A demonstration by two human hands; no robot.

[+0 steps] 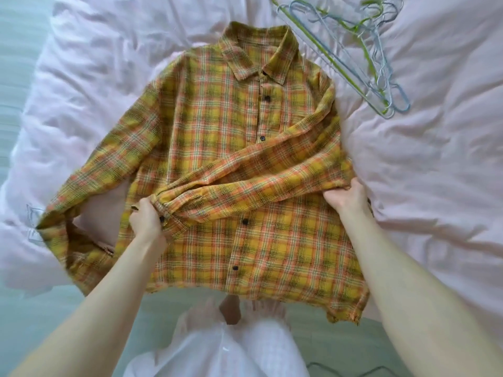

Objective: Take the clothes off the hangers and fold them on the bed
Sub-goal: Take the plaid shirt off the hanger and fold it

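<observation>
Both grips were closed on the plaid shirt [217, 148]: the left hand [145, 219] pinched the cuff of the sleeve folded across its front, the right hand [345, 198] held the fold at its side edge. It lay front-up on the bed [435, 159], hangers [362, 50] beside its collar.

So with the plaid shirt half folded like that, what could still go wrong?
1. The left hand grips the cuff of the sleeve folded across the plaid shirt; if that grip loosens, the sleeve may slide off.
2. The shirt's hem hangs over the edge of the bed, so a tug might pull it down.
3. The other sleeve lies spread out, and the hangers lie close to the collar, where they might snag it.
</observation>
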